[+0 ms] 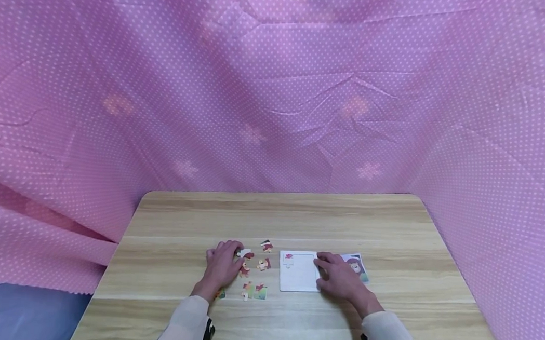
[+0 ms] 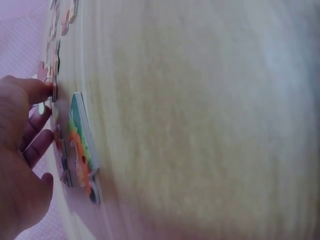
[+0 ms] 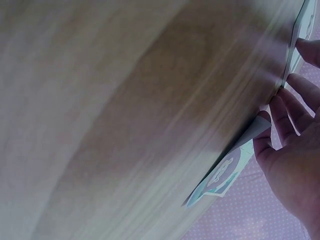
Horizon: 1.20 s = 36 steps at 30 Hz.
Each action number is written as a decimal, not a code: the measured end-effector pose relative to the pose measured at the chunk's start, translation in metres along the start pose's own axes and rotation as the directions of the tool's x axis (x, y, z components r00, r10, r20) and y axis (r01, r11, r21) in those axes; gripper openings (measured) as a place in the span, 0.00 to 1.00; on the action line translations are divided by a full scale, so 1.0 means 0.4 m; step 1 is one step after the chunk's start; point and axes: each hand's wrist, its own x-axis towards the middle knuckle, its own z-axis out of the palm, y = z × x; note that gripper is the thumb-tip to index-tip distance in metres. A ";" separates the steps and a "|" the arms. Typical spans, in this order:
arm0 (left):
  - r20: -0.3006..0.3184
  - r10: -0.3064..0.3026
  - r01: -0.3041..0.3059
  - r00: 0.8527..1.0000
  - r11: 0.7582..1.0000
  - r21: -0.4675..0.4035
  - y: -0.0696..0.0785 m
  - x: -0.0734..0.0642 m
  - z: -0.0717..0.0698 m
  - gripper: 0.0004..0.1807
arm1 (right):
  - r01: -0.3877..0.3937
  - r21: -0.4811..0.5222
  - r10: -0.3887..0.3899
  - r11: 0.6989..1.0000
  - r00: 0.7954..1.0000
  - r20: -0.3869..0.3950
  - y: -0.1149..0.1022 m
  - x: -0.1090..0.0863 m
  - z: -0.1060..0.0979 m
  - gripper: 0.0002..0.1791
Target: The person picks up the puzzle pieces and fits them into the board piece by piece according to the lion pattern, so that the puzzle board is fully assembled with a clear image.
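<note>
left hand (image 1: 222, 264) pinches 1 puzzle piece (image 1: 246, 253), right hand (image 1: 341, 278) touches 1 tray (image 1: 301, 277).

Visible count
One left hand (image 1: 222, 263), one right hand (image 1: 341, 278), one tray (image 1: 301, 277), one piece inside (image 1: 287, 262), at least seven loose pieces (image 1: 261, 293) (some partly hidden), one picture card (image 1: 355, 264).

Pink dotted cloth (image 1: 277, 97) hangs behind a wood-grain table (image 1: 390, 229), with possibly blue fabric (image 1: 20, 313) at lower left.

Soft light, hazy dim wrist views, broad shadow across tabletop (image 3: 125, 125)
</note>
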 end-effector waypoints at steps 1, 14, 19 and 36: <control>0.000 -0.002 0.002 1.000 1.000 -0.003 0.000 0.000 0.001 0.14 | 0.002 0.000 -0.002 1.000 1.000 -0.003 0.000 0.000 0.000 0.33; -0.022 -0.019 0.018 1.000 0.997 -0.081 -0.013 0.004 0.011 0.09 | 0.004 -0.002 -0.004 1.000 1.000 0.005 0.000 0.002 0.000 0.33; -0.025 -0.022 0.019 0.999 0.992 -0.127 -0.006 0.006 0.013 0.08 | 0.000 0.004 0.000 1.000 1.000 0.007 -0.002 0.002 -0.003 0.33; -0.041 0.113 -0.120 0.993 0.955 -0.273 0.065 0.035 0.025 0.10 | -0.007 0.010 0.007 1.000 1.000 0.000 -0.026 0.028 0.005 0.33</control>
